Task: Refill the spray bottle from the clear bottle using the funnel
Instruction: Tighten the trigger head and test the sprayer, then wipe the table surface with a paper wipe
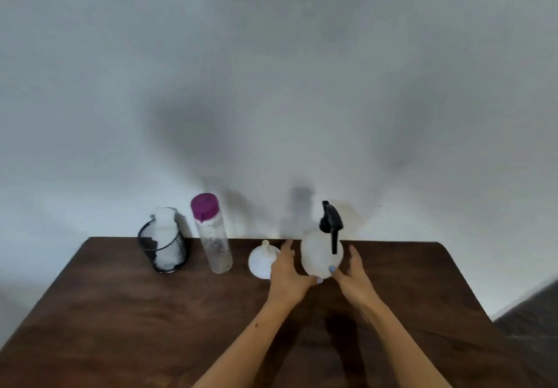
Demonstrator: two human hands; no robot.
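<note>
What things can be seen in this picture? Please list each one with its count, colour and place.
Table: one, dark brown wood, against the wall.
Wall: one, grey-white, behind the table.
Mesh cup: one, black, far left of the row, white material inside.
Clear bottle: one, see-through with purple cap, upright, right of the mesh cup.
Funnel: one, white, spout up, between the clear bottle and the spray bottle.
Spray bottle: one, white with black trigger head on, right end of the row.
Left hand: one, on the spray bottle's left side, partly in front of the funnel.
Right hand: one, on the spray bottle's right side.
</note>
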